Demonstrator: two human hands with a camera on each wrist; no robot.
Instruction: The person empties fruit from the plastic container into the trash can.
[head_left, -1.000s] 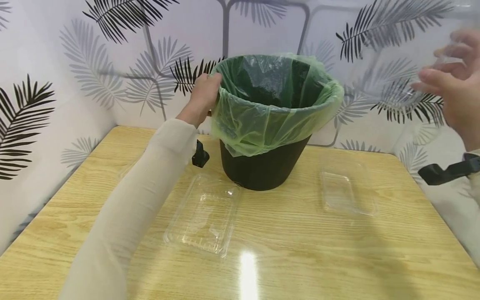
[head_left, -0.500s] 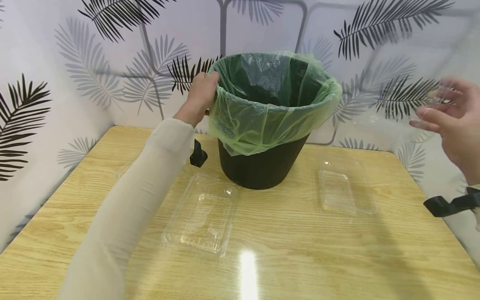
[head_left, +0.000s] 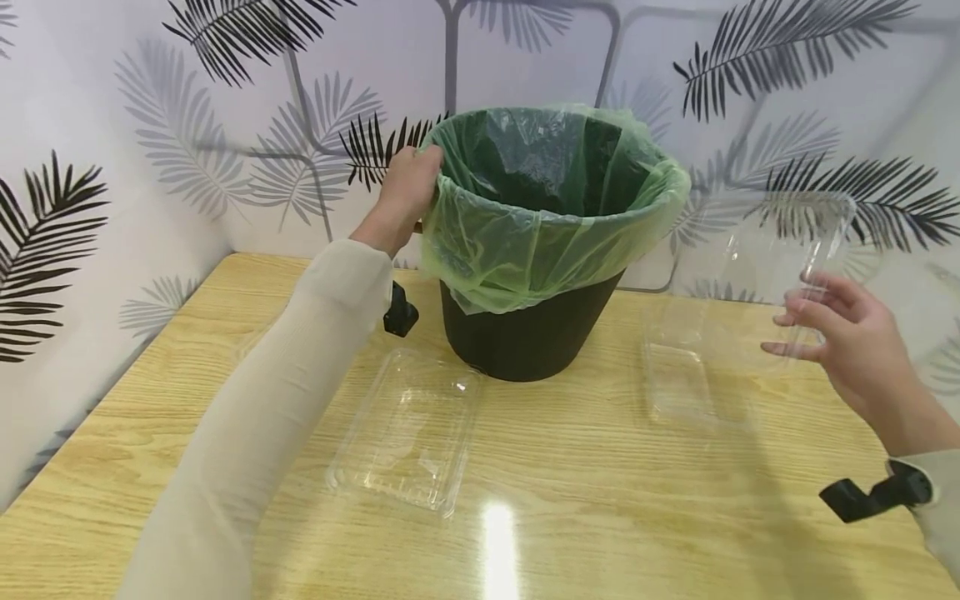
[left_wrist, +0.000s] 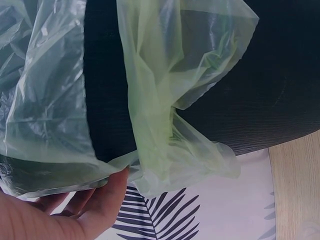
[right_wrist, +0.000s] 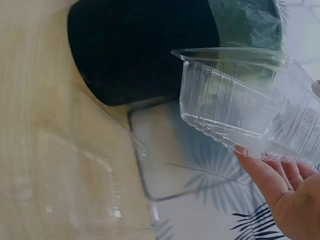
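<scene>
A black trash bin (head_left: 525, 342) stands near the back of the table, lined with a thin green trash bag (head_left: 525, 258) folded over its rim. My left hand (head_left: 407, 196) grips the bin's left rim through the bag; the left wrist view shows the fingers (left_wrist: 107, 200) right at the bag's edge. To the right of the bin, my right hand (head_left: 862, 342) holds up a clear plastic food container (right_wrist: 235, 107), ribbed along its sides. Thumb and fingers are at the container's underside in the right wrist view. The inside bottom of the bin is hidden.
One clear plastic container (head_left: 412, 433) lies in front of the bin, to its left. Another clear container (head_left: 678, 383) lies to the bin's right, below the held one. The leaf-patterned wall (head_left: 247, 108) rises close behind the table (head_left: 622, 517).
My right hand has come down and inward from the far right, bringing the clear container nearer to the bin. My left hand stays on the rim, and the bin has not moved.
</scene>
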